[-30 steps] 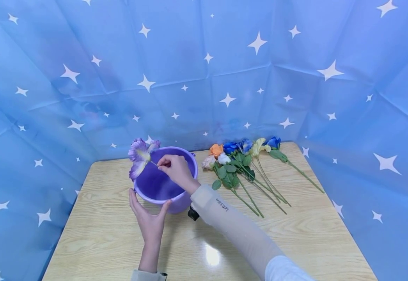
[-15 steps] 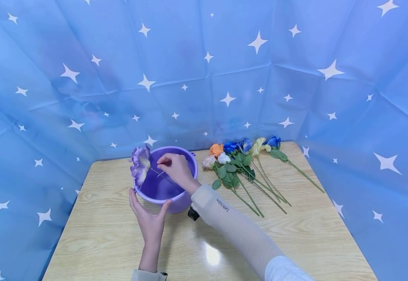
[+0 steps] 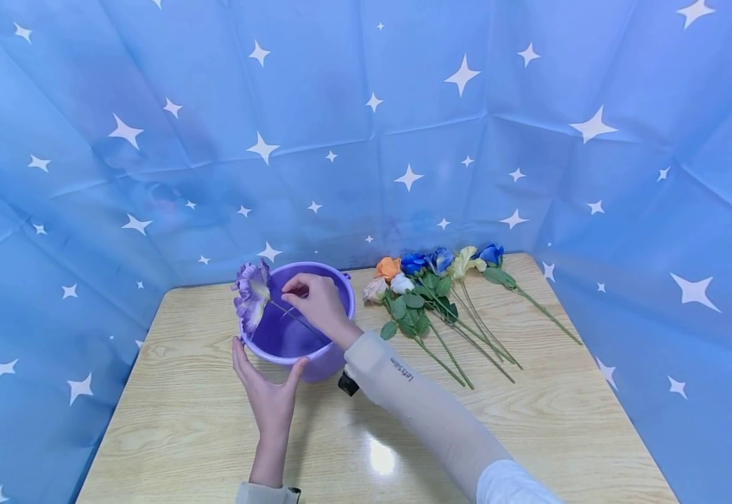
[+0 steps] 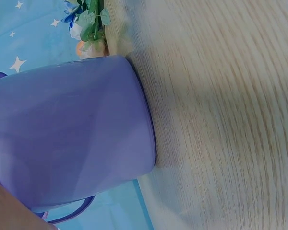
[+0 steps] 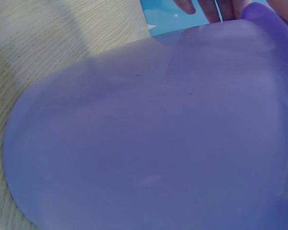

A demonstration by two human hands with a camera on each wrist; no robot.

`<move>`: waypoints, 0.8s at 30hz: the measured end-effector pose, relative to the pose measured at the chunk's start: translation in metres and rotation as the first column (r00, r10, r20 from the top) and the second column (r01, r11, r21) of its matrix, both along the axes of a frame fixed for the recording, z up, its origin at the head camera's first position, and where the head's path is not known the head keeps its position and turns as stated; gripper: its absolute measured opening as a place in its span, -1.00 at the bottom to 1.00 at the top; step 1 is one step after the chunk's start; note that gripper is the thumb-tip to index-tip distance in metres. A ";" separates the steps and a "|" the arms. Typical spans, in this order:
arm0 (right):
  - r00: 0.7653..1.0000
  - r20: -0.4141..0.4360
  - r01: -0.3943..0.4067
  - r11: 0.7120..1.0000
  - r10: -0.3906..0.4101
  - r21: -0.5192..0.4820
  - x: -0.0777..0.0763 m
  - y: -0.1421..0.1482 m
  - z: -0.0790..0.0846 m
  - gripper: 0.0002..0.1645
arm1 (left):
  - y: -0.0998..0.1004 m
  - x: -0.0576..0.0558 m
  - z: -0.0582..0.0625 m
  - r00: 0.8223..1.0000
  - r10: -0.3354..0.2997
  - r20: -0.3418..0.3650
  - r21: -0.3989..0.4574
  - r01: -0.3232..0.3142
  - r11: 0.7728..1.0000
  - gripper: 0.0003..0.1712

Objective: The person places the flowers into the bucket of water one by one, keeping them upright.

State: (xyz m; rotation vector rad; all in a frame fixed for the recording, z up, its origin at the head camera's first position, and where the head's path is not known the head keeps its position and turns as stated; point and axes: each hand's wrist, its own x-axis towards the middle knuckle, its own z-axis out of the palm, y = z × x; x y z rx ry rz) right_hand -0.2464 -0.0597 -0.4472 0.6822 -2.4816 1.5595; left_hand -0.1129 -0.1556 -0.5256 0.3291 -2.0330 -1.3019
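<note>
A purple bucket (image 3: 315,367) stands on the wooden table, and its outer wall (image 4: 77,134) fills much of the left wrist view. My left hand (image 3: 271,402) holds the bucket's near left side, thumb by the rim and fingers along the wall. A purple-and-cream artificial flower (image 3: 252,297) leans over the bucket's left rim. Its thin stem (image 3: 306,323) slants down inside, passing just below my right fingertips. Over the bucket's mouth, my right hand (image 3: 315,302) hovers with loosely bent fingers and no stem between them. Only bucket wall and some left fingers (image 5: 225,8) appear in the right wrist view.
Several artificial flowers lie at the right back: an orange rose (image 3: 388,268), a pale pink one (image 3: 375,290), a white one (image 3: 402,283), a yellow flower (image 3: 465,264) and blue ones. One blue rose (image 3: 490,256) lies apart, farther right. A starry blue curtain (image 3: 366,140) surrounds the table.
The purple flower has dropped lower and turned sideways against the left rim, and its stem has left my right fingertips. Both hands have stayed in nearly the same place.
</note>
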 end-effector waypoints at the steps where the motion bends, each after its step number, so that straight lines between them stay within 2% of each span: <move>1: 1.000 -0.003 0.000 1.000 0.000 0.001 0.000 0.000 0.000 -0.92 | 0.000 0.000 0.000 1.000 0.000 0.001 0.001 0.000 1.000 0.45; 16: 1.000 -0.030 0.010 1.000 -0.010 -0.010 0.004 0.010 0.003 -0.91 | 0.001 0.001 0.001 1.000 -0.005 0.017 0.009 0.005 1.000 0.46; 24: 1.000 0.003 0.006 0.999 -0.006 -0.041 0.001 0.023 0.005 -0.89 | 0.001 0.001 0.001 1.000 -0.001 0.013 0.005 0.001 1.000 0.47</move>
